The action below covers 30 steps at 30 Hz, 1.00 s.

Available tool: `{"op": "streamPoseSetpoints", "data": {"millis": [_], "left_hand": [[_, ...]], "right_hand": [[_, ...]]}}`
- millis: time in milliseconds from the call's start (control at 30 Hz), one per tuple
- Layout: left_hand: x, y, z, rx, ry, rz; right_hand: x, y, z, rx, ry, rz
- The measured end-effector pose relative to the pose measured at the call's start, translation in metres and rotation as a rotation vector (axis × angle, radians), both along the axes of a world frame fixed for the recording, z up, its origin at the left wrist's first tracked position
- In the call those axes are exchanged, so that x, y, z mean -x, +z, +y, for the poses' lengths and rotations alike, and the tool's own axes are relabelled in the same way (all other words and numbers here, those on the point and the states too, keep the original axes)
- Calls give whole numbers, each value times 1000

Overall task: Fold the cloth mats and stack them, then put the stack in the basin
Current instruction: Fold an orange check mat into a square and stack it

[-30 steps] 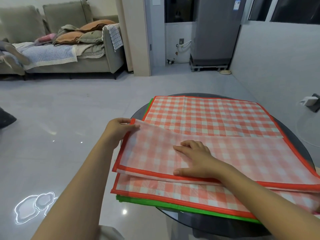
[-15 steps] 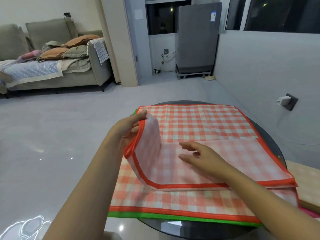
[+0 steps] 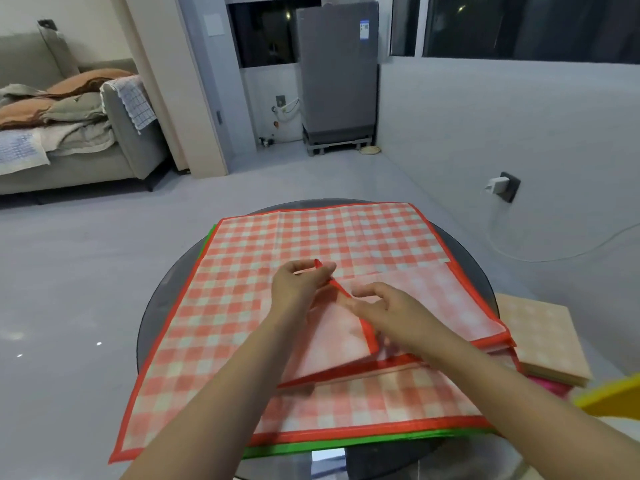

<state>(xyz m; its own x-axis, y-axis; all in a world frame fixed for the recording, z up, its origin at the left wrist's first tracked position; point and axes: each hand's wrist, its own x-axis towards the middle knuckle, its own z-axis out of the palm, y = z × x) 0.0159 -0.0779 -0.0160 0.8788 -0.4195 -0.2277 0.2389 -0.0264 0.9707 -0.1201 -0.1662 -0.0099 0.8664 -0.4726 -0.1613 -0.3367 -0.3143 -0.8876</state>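
Note:
A half-folded red-checked cloth mat (image 3: 433,299) lies on a flat red-checked mat (image 3: 242,306), with a green-edged mat (image 3: 311,446) underneath, all on a round dark glass table (image 3: 162,299). My left hand (image 3: 299,284) pinches the folded mat's red-trimmed corner and lifts it over toward the right. My right hand (image 3: 384,313) rests on the folded mat just right of that raised flap, fingers loosely spread. No basin is clearly in view.
Folded pale checked mats (image 3: 543,341) sit stacked at the table's right edge, over something pink. A yellow object (image 3: 613,396) pokes in at the far right. A charger and cable (image 3: 498,187) hang on the right wall. A sofa (image 3: 69,143) stands far left.
My left hand has carried the mat's left corner up and rightward across the mat, making a second fold. My right hand shifted slightly right. The camera has tilted down and turned.

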Motion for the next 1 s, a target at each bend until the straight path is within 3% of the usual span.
{"op": "streamPoseSetpoints", "data": {"millis": [133, 233, 433, 567, 767, 1000], "left_hand": [[7, -16, -10, -63, 0, -50], [8, -23, -12, -116, -30, -198], [-20, -37, 9, -582, -199, -1012], [-25, -41, 23, -700, -405, -1042], [-12, -36, 38, -810, -393, -1074], [37, -33, 47, -859, -383, -1118]], "right_hand": [[5, -11, 6, 182, 44, 85], [7, -16, 9, 213, 26, 49], [7, -23, 8, 275, 50, 25], [8, -25, 10, 352, 82, 63], [9, -18, -7, 515, 32, 149], [-1, -34, -62, 649, 4, 75]]}}
